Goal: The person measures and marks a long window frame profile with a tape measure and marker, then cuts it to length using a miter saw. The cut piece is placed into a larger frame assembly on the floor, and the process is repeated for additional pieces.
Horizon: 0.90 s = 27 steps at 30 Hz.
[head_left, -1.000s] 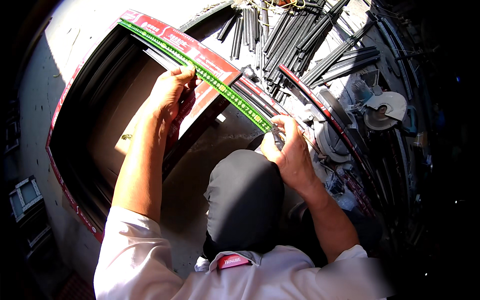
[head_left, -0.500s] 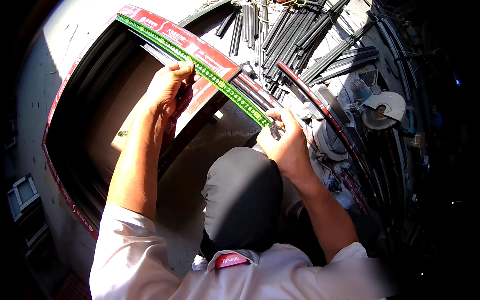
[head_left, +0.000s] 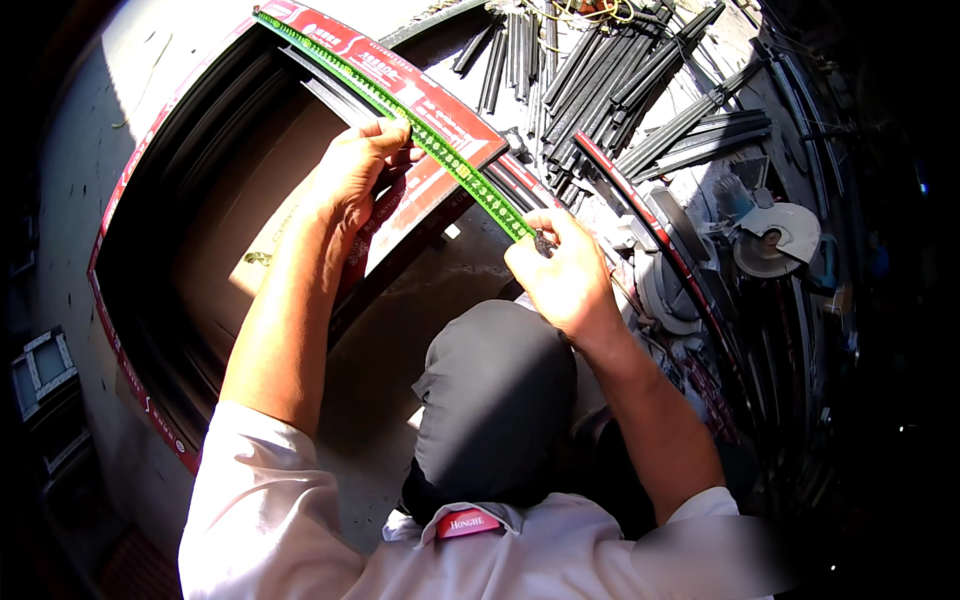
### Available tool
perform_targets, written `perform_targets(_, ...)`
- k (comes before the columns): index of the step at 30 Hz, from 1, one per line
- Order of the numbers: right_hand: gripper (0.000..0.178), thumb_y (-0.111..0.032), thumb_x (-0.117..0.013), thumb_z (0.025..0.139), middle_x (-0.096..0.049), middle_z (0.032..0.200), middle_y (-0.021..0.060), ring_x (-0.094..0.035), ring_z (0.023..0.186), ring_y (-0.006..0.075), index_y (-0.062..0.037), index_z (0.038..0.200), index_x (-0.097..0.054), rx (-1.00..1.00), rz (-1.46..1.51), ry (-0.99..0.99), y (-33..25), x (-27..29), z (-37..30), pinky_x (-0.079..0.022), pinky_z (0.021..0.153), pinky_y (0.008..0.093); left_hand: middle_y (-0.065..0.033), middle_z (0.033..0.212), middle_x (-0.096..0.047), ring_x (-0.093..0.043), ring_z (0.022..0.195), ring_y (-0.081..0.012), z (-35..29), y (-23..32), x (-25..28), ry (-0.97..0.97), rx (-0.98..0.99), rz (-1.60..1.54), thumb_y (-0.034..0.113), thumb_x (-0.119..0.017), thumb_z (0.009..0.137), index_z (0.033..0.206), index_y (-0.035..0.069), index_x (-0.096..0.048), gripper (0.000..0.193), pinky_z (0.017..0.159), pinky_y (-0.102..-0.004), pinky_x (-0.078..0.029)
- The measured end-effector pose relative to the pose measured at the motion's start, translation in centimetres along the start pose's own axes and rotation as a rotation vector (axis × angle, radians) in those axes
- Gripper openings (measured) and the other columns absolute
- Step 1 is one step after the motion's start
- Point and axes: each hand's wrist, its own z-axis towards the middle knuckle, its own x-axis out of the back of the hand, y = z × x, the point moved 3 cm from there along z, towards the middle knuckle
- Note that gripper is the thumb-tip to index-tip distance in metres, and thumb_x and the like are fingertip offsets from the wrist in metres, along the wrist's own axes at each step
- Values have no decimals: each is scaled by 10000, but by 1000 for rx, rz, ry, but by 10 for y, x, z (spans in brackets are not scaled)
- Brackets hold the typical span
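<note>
A bright green tape measure blade (head_left: 440, 150) runs slantwise along the upper edge of a dark frame (head_left: 425, 110) faced with red printed film. The blade's far end lies at the frame's upper left corner; its near end passes beyond the frame's right corner. My left hand (head_left: 365, 170) is closed at the blade's middle, thumb and forefinger at its lower edge, the other fingers curled over the frame's inner side. With my right hand (head_left: 565, 270) I grip the blade's near end, a small dark part showing between the fingers. The tape's case cannot be made out.
Dark cut strips (head_left: 610, 80) lie piled at the upper right. A circular saw (head_left: 775, 240) with a bare blade stands at the right, beside a long red-faced strip (head_left: 640, 200). My bent knee (head_left: 500, 390) is below the hands. Small frames (head_left: 45, 375) stand at the far left.
My right hand has moved along the blade toward the frame's right corner, so less blade shows past it. My left hand stays at the blade. The whole view has shifted slightly.
</note>
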Motion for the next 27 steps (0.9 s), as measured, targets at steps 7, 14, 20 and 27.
perform_targets(7, 330, -188, -719, 860, -698, 908, 215, -662, 914, 371, 34, 1102, -682, 1, -51, -144, -10, 8, 12, -535, 859, 460, -86, 1036, -734, -684, 933, -149, -1, 1, 0, -6, -4, 22, 146, -703, 1047, 1124, -27, -696, 189, 933, -280, -560)
perform_targets(14, 373, -237, -697, 869, -712, 923, 227, -687, 892, 364, 54, 1103, -693, -134, -37, -178, -13, -5, 24, -548, 850, 442, -69, 1005, -731, -673, 910, -137, -4, 2, -6, -23, 16, 15, 138, -692, 1049, 1104, -9, -706, 158, 905, -266, -549)
perform_targets(20, 325, -229, -671, 899, -667, 814, 186, -641, 758, 234, 57, 1051, -701, -186, 97, -259, -11, -17, 35, -541, 766, 391, -67, 1015, -738, -668, 923, -133, -1, -2, 3, -35, 20, 19, 142, -688, 1052, 1119, -15, -711, 172, 921, -270, -537)
perform_targets(27, 150, -183, -657, 984, -587, 774, -29, -492, 659, 51, -51, 914, -652, -430, 196, -487, -25, -4, 47, -385, 577, 246, -85, 1019, -741, -684, 893, -136, -9, 4, -13, 34, 44, -1, 85, -642, 1058, 1088, 17, -674, 81, 841, -256, -564)
